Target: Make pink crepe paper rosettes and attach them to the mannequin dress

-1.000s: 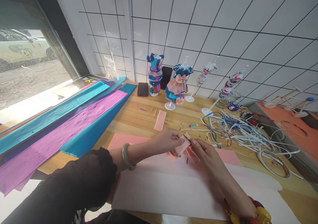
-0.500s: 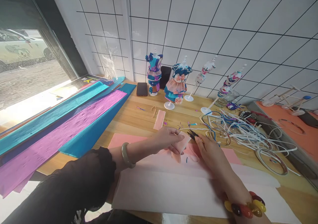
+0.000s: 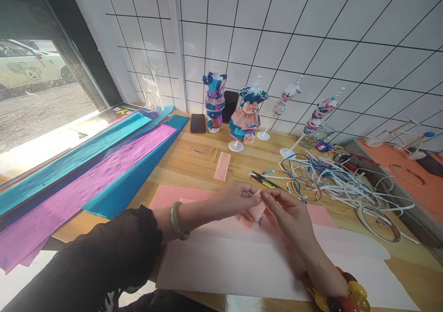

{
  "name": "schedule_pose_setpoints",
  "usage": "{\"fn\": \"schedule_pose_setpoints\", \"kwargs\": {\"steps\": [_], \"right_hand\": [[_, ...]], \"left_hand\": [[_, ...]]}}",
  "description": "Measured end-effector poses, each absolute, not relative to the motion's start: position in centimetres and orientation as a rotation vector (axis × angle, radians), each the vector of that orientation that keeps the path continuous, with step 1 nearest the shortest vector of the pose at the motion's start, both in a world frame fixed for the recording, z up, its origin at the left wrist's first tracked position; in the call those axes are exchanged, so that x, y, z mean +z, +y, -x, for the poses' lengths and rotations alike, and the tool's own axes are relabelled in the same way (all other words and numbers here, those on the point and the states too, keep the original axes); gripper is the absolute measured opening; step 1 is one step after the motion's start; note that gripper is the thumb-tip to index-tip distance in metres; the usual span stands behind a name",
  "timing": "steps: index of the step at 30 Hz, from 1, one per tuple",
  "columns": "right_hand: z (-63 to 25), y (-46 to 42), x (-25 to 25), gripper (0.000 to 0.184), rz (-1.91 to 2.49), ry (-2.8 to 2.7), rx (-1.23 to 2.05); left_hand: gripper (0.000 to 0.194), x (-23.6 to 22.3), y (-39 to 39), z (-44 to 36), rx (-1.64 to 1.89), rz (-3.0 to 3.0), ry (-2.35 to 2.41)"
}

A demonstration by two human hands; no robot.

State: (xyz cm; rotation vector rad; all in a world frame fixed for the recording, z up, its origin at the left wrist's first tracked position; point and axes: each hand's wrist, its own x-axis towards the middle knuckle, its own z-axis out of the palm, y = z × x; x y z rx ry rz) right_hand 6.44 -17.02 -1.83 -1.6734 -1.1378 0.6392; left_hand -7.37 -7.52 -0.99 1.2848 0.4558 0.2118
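Note:
My left hand (image 3: 234, 200) and my right hand (image 3: 285, 214) meet over the middle of the wooden table (image 3: 187, 164). Both pinch a small folded piece of pink paper (image 3: 257, 208) between fingertips. Under them lie a pink sheet (image 3: 173, 195) and a large white sheet (image 3: 242, 266). A small pair of scissors (image 3: 260, 179) lies on the table just beyond my hands, touched by neither. My left wrist wears a pale green bangle, my right wrist a bracelet of coloured beads.
Long rolls of teal and purple crepe paper (image 3: 86, 173) lie at the left. Small mannequins in paper dresses (image 3: 246, 118) stand by the tiled wall, with a dark phone (image 3: 198, 123) beside them. A pink strip (image 3: 222, 166) and a tangle of white paper strips (image 3: 339, 183) lie at right.
My right hand put the scissors down on the table beyond the paper and came back to the pink piece, which both hands now pinch.

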Motion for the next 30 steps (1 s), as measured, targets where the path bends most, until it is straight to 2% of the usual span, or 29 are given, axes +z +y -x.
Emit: {"fn": "schedule_pose_setpoints", "kwargs": {"steps": [7,14,25,30], "right_hand": [[-7.8,-17.1,-1.6,0.027,1.725,-1.185,0.445],[-8.2,-17.0,-1.9,0.029,1.784,-1.219,0.393],[-8.2,-16.5,-2.6,0.026,1.772,-1.288,0.344],[-8.1,-16.6,-2.5,0.031,1.765,-1.199,0.387]], "left_hand": [[0.029,-1.5,-7.8,7.4,0.019,-1.259,0.361],[0.036,-1.9,-8.0,7.5,-0.103,-1.306,0.351],[0.03,-2.4,-7.9,7.4,-0.165,-1.262,0.28],[0.034,-2.5,-7.7,7.2,-0.066,-1.277,0.299]]}}
